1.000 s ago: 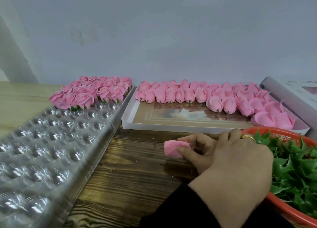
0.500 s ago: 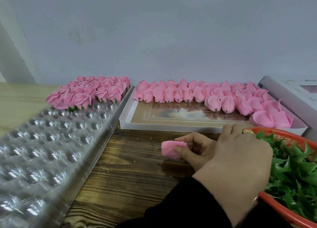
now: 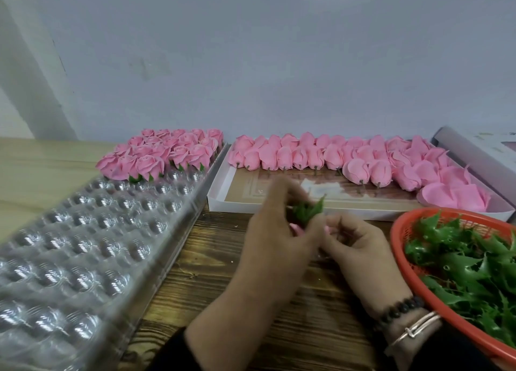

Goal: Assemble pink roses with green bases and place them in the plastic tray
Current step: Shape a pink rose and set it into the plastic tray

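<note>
Over the table's middle my left hand [image 3: 275,231] and my right hand [image 3: 360,247] meet around one piece. A green base [image 3: 307,211] sticks up between them, and my left hand's blurred fingers pinch it. Slivers of a pink rose [image 3: 326,229] show at my right hand's curled fingertips; the rest of it is hidden. On the left lies the clear plastic tray [image 3: 83,245], with several assembled roses [image 3: 167,155] filling its far rows. Loose pink roses [image 3: 307,152] line the back of a flat white box [image 3: 279,207].
A red basket [image 3: 396,239] heaped with green bases [image 3: 460,261] stands at the right, close to my right wrist. A grey box lid [image 3: 474,158] leans behind it. Dark wooden tabletop [image 3: 223,259] shows between tray and hands. The wall is close behind.
The hands have lifted off the table near the basket and moved up to the left. A green base is now between them, and the pink rose that stuck out leftward is mostly covered.
</note>
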